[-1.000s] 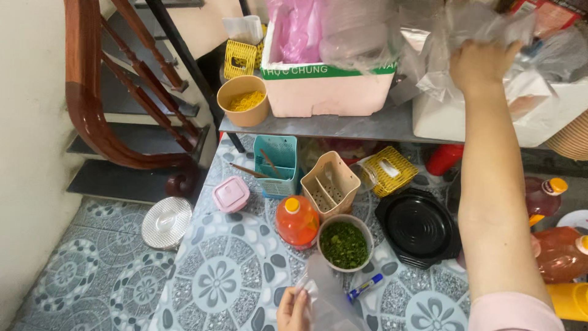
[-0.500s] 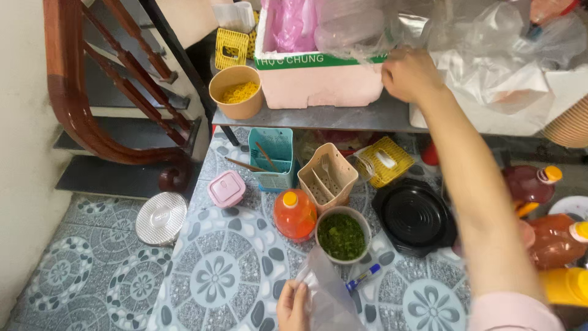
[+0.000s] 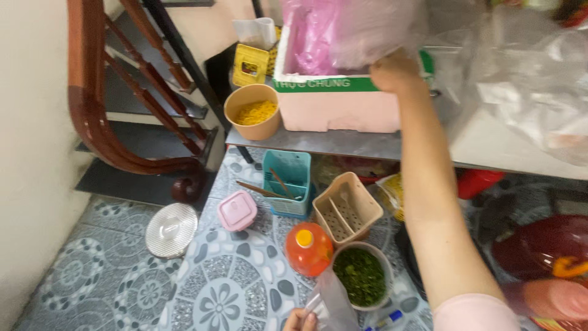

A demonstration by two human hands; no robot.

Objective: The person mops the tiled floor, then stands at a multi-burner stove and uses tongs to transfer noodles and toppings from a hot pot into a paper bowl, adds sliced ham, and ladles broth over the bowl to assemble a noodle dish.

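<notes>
Patterned tabletop nearest: left hand [image 3: 300,320] pinching clear bag [image 3: 334,301] by its edge, just beside herb bowl [image 3: 362,277] and orange bottle [image 3: 308,248]. Bag apparently empty, nothing put in yet. Farther up, on the shelf, right hand [image 3: 395,72] curled at rim of foam box [image 3: 337,110], against pink liner [image 3: 312,37]; grip blurred, hold unclear. Half a second ago reaching further right, by the loose plastic.

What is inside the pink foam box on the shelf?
The pink foam box holds a pink plastic bag that the right hand grips at the rim. The bag and the box wall hide anything underneath.
</notes>
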